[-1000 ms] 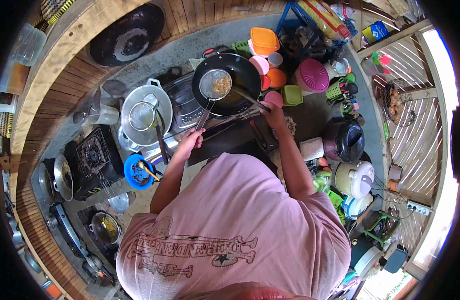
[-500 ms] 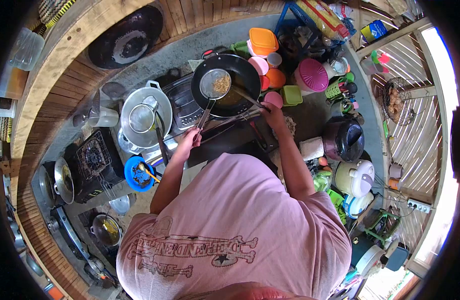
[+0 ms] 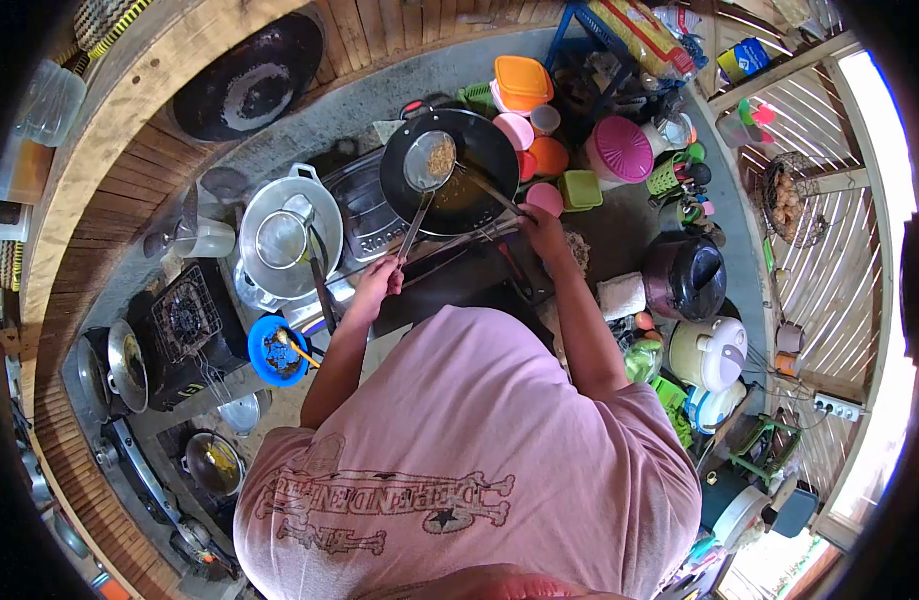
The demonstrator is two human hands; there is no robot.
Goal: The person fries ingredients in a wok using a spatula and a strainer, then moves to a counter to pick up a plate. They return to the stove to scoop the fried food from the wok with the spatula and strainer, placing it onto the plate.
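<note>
Strainer (image 3: 429,161); pink shirt (image 3: 479,400), lettering (image 3: 389,492) unclear

Rd mesh strainer (image 3: 416,165) w/ brn bits (image 3: 441,157) over blk wok (image 3: 491,150), utensil (image 3: 494,194) partly in

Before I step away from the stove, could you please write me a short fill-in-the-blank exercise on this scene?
1. The left hand holds the strainer by its ____.
2. The right hand holds a long utensil, its far end inside the wok, whose colour is ____.
3. The bowl with the orange utensil in it is ____.
4. In the picture, the metal pot stands to the ____ of the wok.

Missing words: handle; black; blue; left.
</note>
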